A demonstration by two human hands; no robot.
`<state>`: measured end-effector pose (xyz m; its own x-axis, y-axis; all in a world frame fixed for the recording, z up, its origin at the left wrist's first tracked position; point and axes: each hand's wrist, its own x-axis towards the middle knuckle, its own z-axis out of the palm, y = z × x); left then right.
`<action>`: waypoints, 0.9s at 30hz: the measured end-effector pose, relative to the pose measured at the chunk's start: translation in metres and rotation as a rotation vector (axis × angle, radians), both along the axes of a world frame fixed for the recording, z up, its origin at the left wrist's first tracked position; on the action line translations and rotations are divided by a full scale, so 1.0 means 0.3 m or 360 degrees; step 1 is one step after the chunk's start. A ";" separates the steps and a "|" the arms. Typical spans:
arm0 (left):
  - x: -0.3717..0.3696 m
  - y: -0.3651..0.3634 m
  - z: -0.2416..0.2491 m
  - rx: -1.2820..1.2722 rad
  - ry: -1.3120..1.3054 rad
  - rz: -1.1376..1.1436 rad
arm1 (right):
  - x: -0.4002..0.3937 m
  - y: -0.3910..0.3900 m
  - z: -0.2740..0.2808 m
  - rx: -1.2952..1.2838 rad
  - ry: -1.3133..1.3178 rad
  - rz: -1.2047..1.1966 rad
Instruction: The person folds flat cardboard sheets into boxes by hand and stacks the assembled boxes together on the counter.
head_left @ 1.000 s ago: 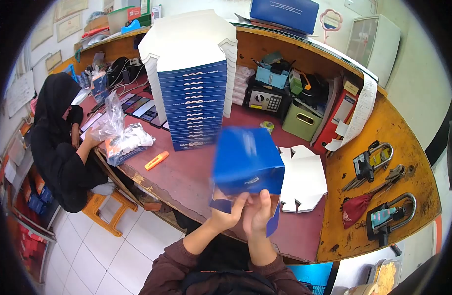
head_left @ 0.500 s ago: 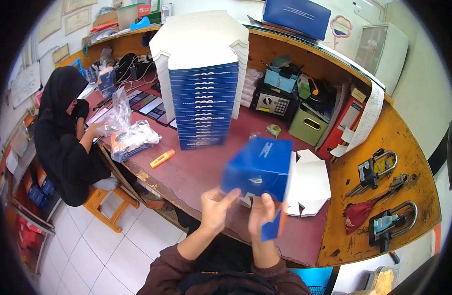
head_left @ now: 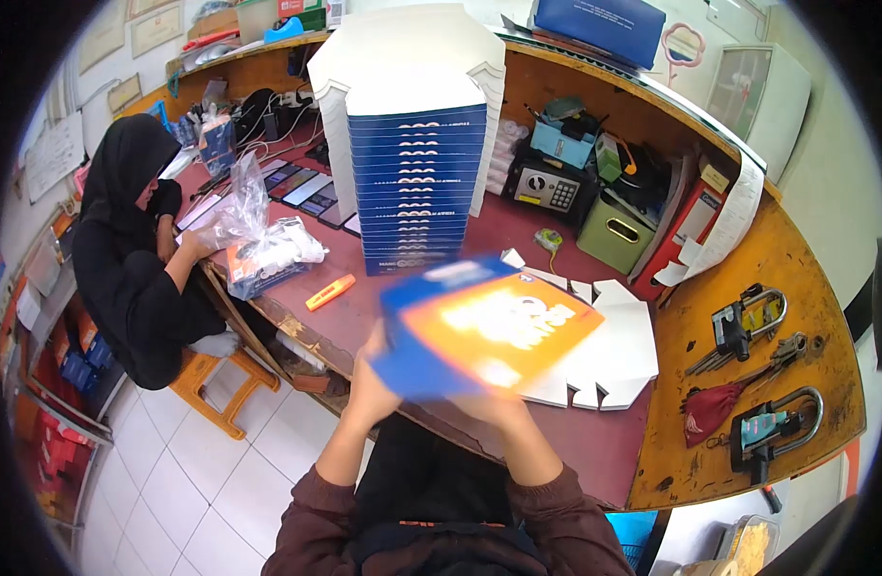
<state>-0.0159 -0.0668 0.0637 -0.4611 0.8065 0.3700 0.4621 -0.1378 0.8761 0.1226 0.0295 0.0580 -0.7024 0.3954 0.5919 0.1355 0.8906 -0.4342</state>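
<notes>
Both hands, left hand [head_left: 369, 384] and right hand [head_left: 503, 411], clasp the blurred blue-and-orange cardboard box [head_left: 484, 326] at six o'clock of the tall stack of flat blue cartons [head_left: 417, 187]; square its corners before pressing flaps.

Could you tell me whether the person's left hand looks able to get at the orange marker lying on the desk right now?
Probably not at once: the left hand grips the blue and orange box together with the right hand. The orange marker lies close, with bare desk between.
</notes>
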 end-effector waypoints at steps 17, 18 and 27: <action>0.078 -0.086 0.010 -0.0290 0.0318 0.0618 | 0.755 0.434 -0.067 -0.0813 -0.0614 -0.1846; 0.137 -0.037 0.017 -0.0038 0.0622 0.0375 | 0.742 0.416 -0.058 -0.0819 -0.0625 -0.1859; 0.363 0.508 -0.100 -0.0503 0.1689 -0.0978 | 0.517 0.137 0.106 -0.0010 -0.0175 -0.0997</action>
